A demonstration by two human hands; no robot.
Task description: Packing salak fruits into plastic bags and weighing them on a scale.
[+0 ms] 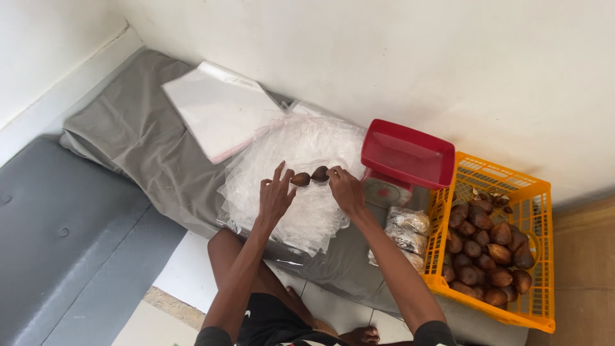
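- Brown, scaly-skinned snake fruits, two of them, sit between the hands over a heap of clear plastic bags on a grey cushion.
- Left hand pinches the left snake fruit between thumb and fingertip, the other fingers fanned upward.
- Right hand pinches the right snake fruit at its fingertips, the remaining fingers curled.
- Both fruits are teardrop-shaped, dark reddish-brown with a dull shine, lying almost tip to tip; whether they touch cannot be told.
- Just to the right stands a kitchen scale with a red tray on top.
- An orange plastic crate farther right holds a pile of the same brown fruit.
- Filled clear bags lie between the scale and the crate.
- A flat stack of white plastic sheets rests on the cushion, up and left of the hands.
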